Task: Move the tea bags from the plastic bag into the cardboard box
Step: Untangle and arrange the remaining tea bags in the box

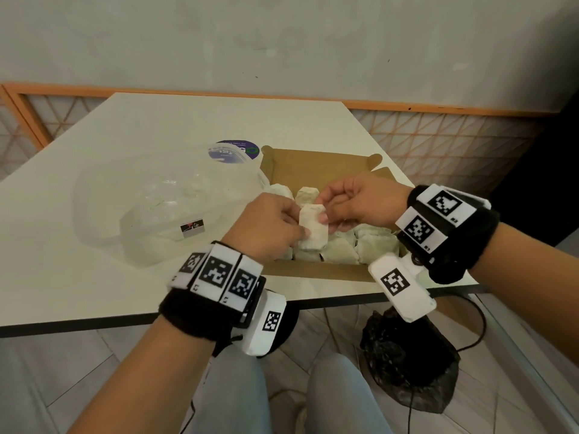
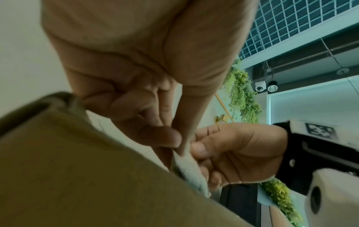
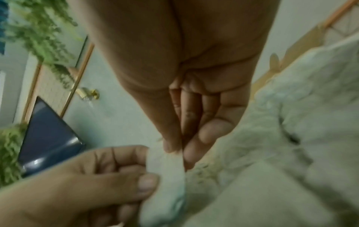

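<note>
Both hands hold one pale tea bag (image 1: 312, 230) upright above the open cardboard box (image 1: 313, 268). My left hand (image 1: 272, 227) pinches its left edge between thumb and fingers; my right hand (image 1: 347, 205) pinches its top right corner. The left wrist view shows the tea bag (image 2: 187, 168) edge-on between both hands, over the brown box wall (image 2: 77, 176). In the right wrist view the tea bag (image 3: 165, 173) sits between my right fingertips (image 3: 172, 147) and left thumb. Several tea bags (image 1: 372, 242) lie in the box. The clear plastic bag (image 1: 163, 202) lies left of the box.
The box and bag sit on a white table (image 1: 94, 277) near its front edge. A purple round label (image 1: 238, 149) shows behind the plastic bag. Below the table edge are my knees, a black bag (image 1: 407, 361) and cables on the floor.
</note>
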A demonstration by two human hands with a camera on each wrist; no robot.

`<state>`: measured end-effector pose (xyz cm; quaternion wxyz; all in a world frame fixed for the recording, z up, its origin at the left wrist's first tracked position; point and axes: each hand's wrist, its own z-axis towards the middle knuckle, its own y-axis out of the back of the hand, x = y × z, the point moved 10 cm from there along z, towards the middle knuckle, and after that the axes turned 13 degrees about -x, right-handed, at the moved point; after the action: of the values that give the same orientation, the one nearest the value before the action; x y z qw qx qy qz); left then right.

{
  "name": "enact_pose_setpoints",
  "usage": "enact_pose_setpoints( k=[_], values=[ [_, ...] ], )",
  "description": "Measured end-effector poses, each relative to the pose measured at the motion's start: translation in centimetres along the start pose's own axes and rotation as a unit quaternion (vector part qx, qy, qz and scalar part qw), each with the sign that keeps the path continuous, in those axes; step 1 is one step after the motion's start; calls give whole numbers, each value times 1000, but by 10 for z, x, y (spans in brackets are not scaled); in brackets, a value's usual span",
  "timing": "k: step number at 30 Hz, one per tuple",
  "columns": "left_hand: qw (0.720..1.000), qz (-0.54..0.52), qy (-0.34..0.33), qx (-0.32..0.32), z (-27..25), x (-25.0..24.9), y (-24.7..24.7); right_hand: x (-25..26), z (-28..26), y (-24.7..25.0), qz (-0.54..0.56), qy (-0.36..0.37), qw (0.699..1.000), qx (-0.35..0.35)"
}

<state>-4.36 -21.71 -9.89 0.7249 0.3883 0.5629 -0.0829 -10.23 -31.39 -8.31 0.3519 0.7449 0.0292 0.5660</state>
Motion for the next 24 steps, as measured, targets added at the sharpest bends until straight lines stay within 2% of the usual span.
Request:
enact_pose_setpoints(
  k=[2,5,8,11,14,17,21,23,24],
  values=[
    [999,35,-5,7,4,-1,-3,-9,-3,9,-100,1,995,-28],
    [994,109,-1,29,7,1,-12,-28,-9,24,-270,-16,961,-66],
    [982,187,7,37,11,6,-19,-42,-16,23,-336,-47,938,-69],
    [968,248,8,24,15,9,-20,-48,-20,17,-339,-67,936,-68],
    [958,288,6,-8,12,7,-16,-44,-22,15,-305,-64,947,-73],
    [967,253,-27,-31,9,-3,-12,-38,-25,26,-261,-55,958,-101],
    [968,244,-52,34,-2,-9,-21,-38,-34,38,-187,-66,971,-129],
    [974,214,-70,13,-4,-16,-16,-38,-37,39,-171,-62,975,-130],
    [981,173,-80,-22,-4,-21,-8,-37,-38,40,-163,-56,976,-135]
  ],
)
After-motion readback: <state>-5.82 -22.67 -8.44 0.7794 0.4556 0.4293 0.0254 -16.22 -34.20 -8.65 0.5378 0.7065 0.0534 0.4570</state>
